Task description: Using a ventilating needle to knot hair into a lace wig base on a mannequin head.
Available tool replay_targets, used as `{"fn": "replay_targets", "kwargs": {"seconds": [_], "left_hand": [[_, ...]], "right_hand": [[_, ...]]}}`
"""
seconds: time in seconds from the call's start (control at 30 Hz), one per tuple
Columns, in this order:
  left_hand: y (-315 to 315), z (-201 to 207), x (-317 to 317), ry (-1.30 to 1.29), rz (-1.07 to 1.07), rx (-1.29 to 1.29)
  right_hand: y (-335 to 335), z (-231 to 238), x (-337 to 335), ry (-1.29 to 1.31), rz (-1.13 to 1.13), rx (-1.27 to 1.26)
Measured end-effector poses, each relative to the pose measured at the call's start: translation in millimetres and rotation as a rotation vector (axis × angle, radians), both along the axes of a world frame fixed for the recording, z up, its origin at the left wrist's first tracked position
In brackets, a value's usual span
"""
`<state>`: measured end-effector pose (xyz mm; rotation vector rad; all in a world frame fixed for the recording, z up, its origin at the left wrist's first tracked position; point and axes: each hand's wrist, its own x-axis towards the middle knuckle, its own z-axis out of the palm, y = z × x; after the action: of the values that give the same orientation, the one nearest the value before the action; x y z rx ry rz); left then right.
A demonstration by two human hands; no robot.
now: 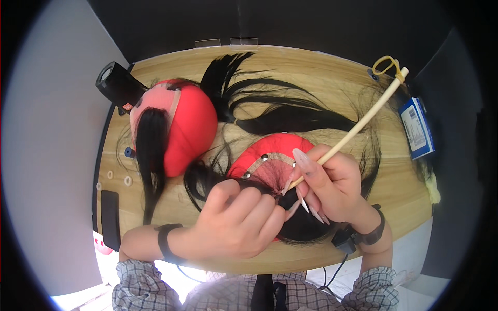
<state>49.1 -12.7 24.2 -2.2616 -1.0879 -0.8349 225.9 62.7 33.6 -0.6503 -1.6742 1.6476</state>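
A red wig head (291,141) with a pink lace cap panel (265,172) is in front of me, metal pins along the panel's beige edge. Black hair (303,228) hangs over its near side. My right hand (332,181) is closed round a ventilating needle with a long pale wooden handle (363,122). Its lower end meets the lace between my fingertips; the tip is too small to make out. My left hand (238,217) is curled shut beside it, its fingertips at the hairline by the lace. It appears to grip black hair, mostly hidden by the fingers.
A second red wig head (199,124) with a black hair bundle (151,140) lies at left, beside a black cylinder (120,85). Long loose hair (290,118) spreads behind. A blue and white box (416,128) stands at right. Small white rings (128,181) and a black phone-like slab (110,220) lie at left.
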Motion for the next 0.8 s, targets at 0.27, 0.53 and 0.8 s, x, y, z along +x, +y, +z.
{"fn": "replay_targets", "kwargs": {"seconds": [0.27, 0.53, 0.8], "left_hand": [[-3, 6, -2, 0.072, 0.026, -0.199], [-5, 16, -5, 0.067, 0.007, -0.393], [-9, 23, -12, 0.164, -0.021, -0.432]], "right_hand": [[2, -4, -3, 0.047, -0.022, 0.055], [4, -3, -3, 0.051, -0.011, -0.006], [4, -2, -2, 0.046, 0.001, -0.047]]}}
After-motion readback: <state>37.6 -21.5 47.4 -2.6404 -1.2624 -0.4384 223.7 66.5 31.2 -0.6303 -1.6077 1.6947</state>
